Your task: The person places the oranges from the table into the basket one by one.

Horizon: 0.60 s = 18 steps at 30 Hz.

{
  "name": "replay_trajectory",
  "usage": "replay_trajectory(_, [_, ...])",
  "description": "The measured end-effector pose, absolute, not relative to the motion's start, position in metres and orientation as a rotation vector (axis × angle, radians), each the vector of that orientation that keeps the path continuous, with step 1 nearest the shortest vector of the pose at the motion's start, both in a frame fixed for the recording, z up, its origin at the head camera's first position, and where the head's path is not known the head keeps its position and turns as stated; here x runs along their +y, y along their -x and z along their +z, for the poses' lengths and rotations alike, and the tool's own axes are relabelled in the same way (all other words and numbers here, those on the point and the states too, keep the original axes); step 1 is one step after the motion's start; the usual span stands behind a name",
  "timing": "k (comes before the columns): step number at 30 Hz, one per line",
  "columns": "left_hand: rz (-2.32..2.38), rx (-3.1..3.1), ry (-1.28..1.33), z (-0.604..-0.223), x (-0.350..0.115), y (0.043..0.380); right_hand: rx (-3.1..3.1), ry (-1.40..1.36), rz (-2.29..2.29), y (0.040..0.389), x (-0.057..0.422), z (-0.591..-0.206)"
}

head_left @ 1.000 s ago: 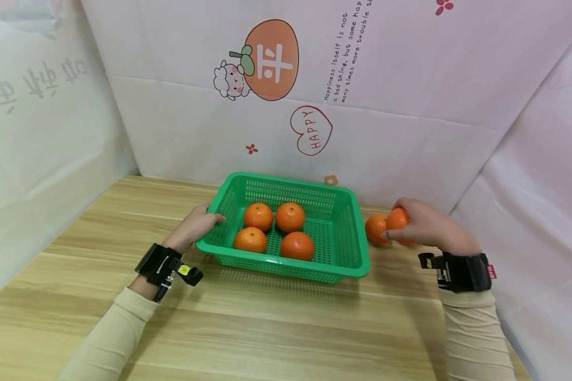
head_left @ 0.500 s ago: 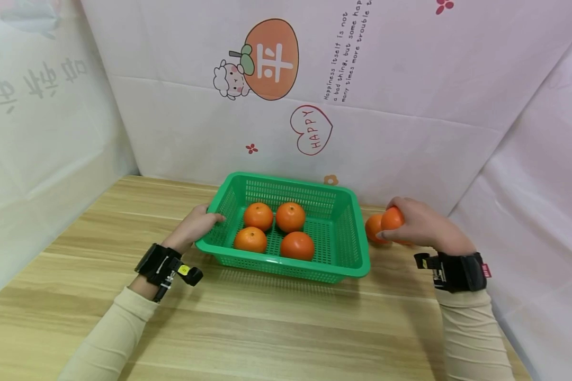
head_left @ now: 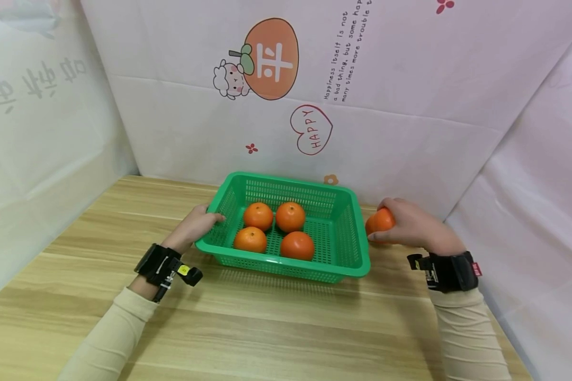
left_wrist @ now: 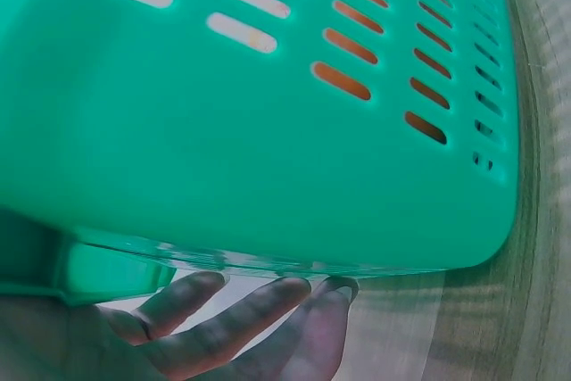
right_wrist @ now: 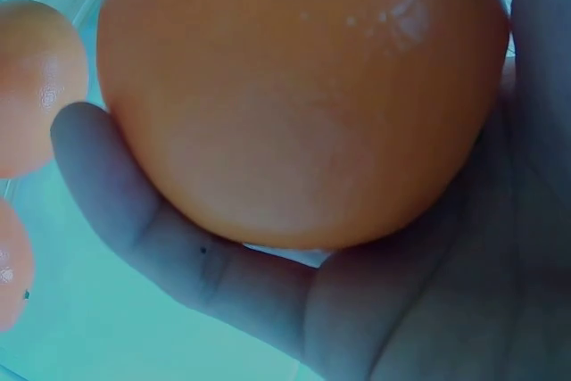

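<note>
Together, four oranges (head_left: 290,217) in a green basket (head_left: 329,268)

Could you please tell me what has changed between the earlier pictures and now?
The right hand has moved left, closer to the basket, carrying the orange it already held. Nothing was visibly let go. The left hand still holds the basket's left rim, and the basket and the four oranges inside have stayed put.

Four oranges (head_left: 290,217) in basket (head_left: 286,268) on table (head_left: 267,328)
</note>
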<state>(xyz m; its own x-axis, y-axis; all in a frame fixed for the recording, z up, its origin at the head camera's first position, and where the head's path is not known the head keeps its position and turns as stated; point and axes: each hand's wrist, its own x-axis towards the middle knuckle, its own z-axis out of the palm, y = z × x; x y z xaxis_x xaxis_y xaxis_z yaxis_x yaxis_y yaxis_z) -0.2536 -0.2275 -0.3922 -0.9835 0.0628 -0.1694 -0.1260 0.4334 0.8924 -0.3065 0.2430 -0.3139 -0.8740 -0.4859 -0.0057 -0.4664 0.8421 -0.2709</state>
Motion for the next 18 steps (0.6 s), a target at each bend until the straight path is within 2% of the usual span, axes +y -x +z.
replay_trajectory(18, [1.551,2.521,0.071,-0.3947,-0.2289,0.2553,2.973,0.767,-0.404,0.301,0.2383,-0.3145])
